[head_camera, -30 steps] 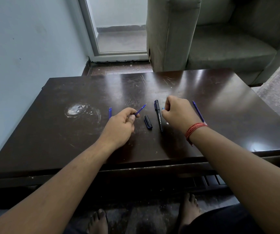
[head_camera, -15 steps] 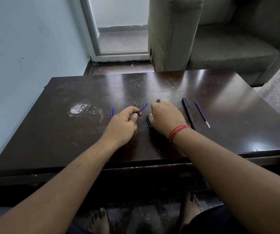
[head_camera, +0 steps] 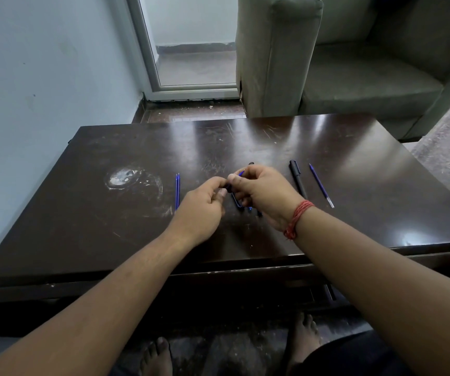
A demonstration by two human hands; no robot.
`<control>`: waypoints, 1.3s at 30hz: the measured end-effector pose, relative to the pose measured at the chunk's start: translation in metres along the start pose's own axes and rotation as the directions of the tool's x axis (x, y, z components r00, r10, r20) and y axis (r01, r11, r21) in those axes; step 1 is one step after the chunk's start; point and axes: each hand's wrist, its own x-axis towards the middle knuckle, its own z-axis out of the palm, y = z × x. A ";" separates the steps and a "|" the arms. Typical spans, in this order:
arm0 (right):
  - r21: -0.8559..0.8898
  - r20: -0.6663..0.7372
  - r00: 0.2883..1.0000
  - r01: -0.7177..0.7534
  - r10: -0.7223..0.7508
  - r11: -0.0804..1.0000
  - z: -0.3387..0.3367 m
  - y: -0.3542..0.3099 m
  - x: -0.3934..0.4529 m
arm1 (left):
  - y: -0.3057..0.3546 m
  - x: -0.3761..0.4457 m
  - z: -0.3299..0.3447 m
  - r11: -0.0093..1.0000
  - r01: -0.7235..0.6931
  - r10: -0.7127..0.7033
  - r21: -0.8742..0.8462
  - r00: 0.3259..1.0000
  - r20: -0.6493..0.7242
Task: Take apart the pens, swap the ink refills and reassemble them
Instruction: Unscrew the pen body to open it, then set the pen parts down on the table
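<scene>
My left hand (head_camera: 202, 204) and my right hand (head_camera: 264, 191) meet over the middle of the dark table (head_camera: 354, 213). Both pinch a thin blue refill (head_camera: 241, 173), whose end pokes up between the right thumb and fingers. A small dark piece shows where the fingertips touch. Under my right hand lies a black pen barrel (head_camera: 251, 164), with only its ends showing. A black cap (head_camera: 237, 202) lies on the table between the hands. Another black pen (head_camera: 298, 180) and a blue refill (head_camera: 321, 185) lie to the right. Two blue refills (head_camera: 177, 191) lie to the left.
A whitish round stain (head_camera: 126, 177) marks the table's left part. A grey armchair (head_camera: 340, 63) stands behind the table, and a glass door (head_camera: 191, 50) is at the back. The wall (head_camera: 42, 77) runs along the left. My bare feet (head_camera: 304, 337) are under the table's front edge.
My right hand has lifted off the table and closed on the blue refill that my left hand holds. The left hand has shifted slightly right to meet it.
</scene>
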 end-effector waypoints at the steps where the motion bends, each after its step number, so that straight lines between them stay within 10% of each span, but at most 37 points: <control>1: 0.021 -0.011 1.000 -0.003 0.003 1.000 0.001 0.001 0.001 | 0.000 0.000 0.001 1.000 0.000 0.000 0.011 1.000 -0.001; 13: 0.166 -0.353 0.932 0.145 -0.079 0.975 -0.049 -0.035 0.014 | 0.006 -0.006 -0.005 1.000 -0.009 0.009 -0.002 1.000 0.029; 20: -0.378 -0.446 0.863 0.057 -0.236 0.924 -0.145 -0.027 0.029 | 0.005 -0.005 -0.005 1.000 -0.005 0.005 0.019 0.999 0.032; 26: -0.783 -0.408 0.877 -0.192 -0.255 0.592 -0.177 -0.001 0.043 | 0.004 -0.005 -0.004 1.000 0.006 -0.007 0.029 0.999 0.037; 39: -0.846 -0.393 0.898 -0.267 -0.201 0.461 -0.171 0.018 0.049 | 0.005 -0.005 -0.005 0.993 0.053 -0.057 0.102 0.998 0.034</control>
